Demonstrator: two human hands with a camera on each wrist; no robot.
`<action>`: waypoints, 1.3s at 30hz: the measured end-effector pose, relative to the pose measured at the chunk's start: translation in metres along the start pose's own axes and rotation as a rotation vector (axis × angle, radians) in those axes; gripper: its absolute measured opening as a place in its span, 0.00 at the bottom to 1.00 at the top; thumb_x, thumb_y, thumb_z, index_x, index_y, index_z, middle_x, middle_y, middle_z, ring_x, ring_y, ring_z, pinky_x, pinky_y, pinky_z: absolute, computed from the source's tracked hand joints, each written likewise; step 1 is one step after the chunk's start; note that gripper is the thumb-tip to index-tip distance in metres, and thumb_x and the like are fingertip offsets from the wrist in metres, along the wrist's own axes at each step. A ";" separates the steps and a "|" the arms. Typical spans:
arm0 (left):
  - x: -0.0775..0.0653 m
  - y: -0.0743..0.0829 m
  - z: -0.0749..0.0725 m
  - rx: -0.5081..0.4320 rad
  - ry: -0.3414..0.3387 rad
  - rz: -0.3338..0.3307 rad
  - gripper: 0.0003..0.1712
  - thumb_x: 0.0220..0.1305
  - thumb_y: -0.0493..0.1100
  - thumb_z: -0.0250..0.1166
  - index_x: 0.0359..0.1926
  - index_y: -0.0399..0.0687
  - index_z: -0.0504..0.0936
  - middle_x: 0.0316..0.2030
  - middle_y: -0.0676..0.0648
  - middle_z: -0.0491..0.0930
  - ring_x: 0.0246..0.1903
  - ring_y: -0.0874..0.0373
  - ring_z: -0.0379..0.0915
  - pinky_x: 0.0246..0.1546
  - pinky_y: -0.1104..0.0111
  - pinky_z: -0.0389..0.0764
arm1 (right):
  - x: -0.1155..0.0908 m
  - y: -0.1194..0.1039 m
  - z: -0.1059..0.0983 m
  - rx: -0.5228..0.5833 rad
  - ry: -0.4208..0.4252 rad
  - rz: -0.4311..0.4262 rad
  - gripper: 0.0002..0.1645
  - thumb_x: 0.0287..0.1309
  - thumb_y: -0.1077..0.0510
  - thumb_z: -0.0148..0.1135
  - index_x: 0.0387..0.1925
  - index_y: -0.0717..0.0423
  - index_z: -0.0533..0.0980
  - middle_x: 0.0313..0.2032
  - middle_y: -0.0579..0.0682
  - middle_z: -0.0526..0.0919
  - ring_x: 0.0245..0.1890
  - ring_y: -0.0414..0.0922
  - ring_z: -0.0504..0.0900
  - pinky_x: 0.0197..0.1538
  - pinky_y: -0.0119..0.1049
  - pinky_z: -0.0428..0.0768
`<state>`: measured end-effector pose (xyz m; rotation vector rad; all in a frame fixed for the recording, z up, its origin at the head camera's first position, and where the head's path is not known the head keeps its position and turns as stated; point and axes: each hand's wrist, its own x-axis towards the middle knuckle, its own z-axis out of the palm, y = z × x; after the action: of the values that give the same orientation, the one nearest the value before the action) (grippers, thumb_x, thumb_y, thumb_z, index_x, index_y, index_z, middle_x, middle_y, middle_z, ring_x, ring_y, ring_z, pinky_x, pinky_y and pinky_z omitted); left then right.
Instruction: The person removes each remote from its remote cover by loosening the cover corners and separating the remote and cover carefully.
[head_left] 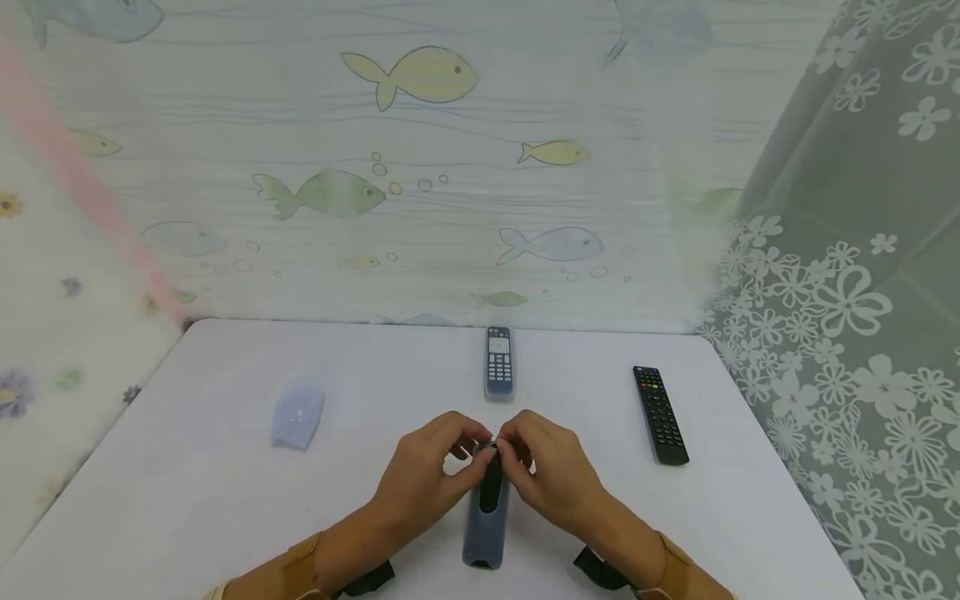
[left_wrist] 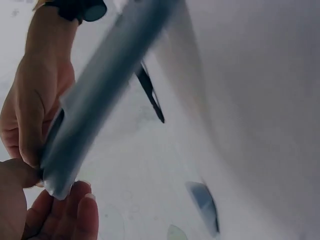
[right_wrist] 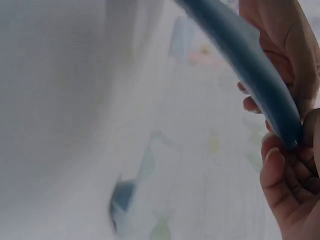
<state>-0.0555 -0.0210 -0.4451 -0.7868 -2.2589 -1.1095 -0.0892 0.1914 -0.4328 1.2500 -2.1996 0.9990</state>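
A: How do we see the hands posed?
B: The left hand (head_left: 422,473) comes in from 8 o'clock and the right hand (head_left: 553,472) from 4, forearms angling inward, fingers curled. Both pinch the far end of the blue-grey remote control (head_left: 486,533), thumbs nearly meeting there.
A: Where do we find it, and which way does it point?
B: At the near middle of the white table (head_left: 217,492); its long axis runs almost straight, pinched end to 12 o'clock, other end to 6.
A: How does it look to us?
B: Slim and smooth, with a long, round-ended black panel (head_left: 491,493). Around it, we place a keypad remote (head_left: 498,367) at 12 o'clock, a black remote (head_left: 662,418) at 2 and a translucent plastic pouch (head_left: 297,412) at 10.
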 end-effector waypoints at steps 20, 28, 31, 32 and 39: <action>0.010 0.018 -0.020 0.452 0.080 0.434 0.14 0.84 0.42 0.55 0.44 0.42 0.86 0.38 0.51 0.86 0.33 0.62 0.85 0.35 0.75 0.84 | 0.009 -0.011 -0.003 -0.116 0.214 -0.340 0.11 0.76 0.61 0.58 0.39 0.66 0.80 0.36 0.52 0.83 0.30 0.40 0.81 0.35 0.21 0.80; 0.014 0.007 -0.022 0.550 0.275 0.655 0.12 0.79 0.39 0.61 0.42 0.37 0.89 0.35 0.47 0.90 0.29 0.59 0.87 0.25 0.76 0.80 | 0.008 -0.024 -0.008 0.029 0.159 -0.141 0.10 0.71 0.59 0.69 0.48 0.61 0.84 0.44 0.50 0.83 0.33 0.40 0.80 0.35 0.22 0.80; 0.017 0.005 -0.023 0.561 0.321 0.761 0.12 0.77 0.37 0.63 0.40 0.36 0.90 0.34 0.46 0.90 0.28 0.59 0.87 0.24 0.77 0.80 | 0.009 -0.025 -0.011 0.037 0.161 -0.144 0.09 0.71 0.60 0.69 0.47 0.62 0.85 0.42 0.50 0.84 0.34 0.39 0.82 0.38 0.22 0.81; 0.018 0.004 -0.023 0.563 0.327 0.786 0.12 0.77 0.37 0.63 0.40 0.36 0.90 0.34 0.46 0.90 0.28 0.59 0.87 0.25 0.77 0.80 | 0.009 -0.026 -0.012 0.031 0.158 -0.153 0.09 0.72 0.60 0.68 0.47 0.62 0.86 0.42 0.50 0.84 0.34 0.39 0.83 0.39 0.22 0.82; 0.022 0.003 -0.022 0.590 0.344 0.865 0.12 0.77 0.37 0.64 0.39 0.36 0.91 0.33 0.46 0.91 0.29 0.61 0.88 0.26 0.78 0.82 | 0.011 -0.027 -0.020 -0.222 0.107 -0.283 0.14 0.79 0.62 0.55 0.43 0.65 0.85 0.38 0.51 0.84 0.33 0.42 0.86 0.41 0.24 0.85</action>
<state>-0.0652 -0.0319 -0.4171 -1.0461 -1.5353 -0.1375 -0.0715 0.1914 -0.4028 1.3236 -1.9249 0.6745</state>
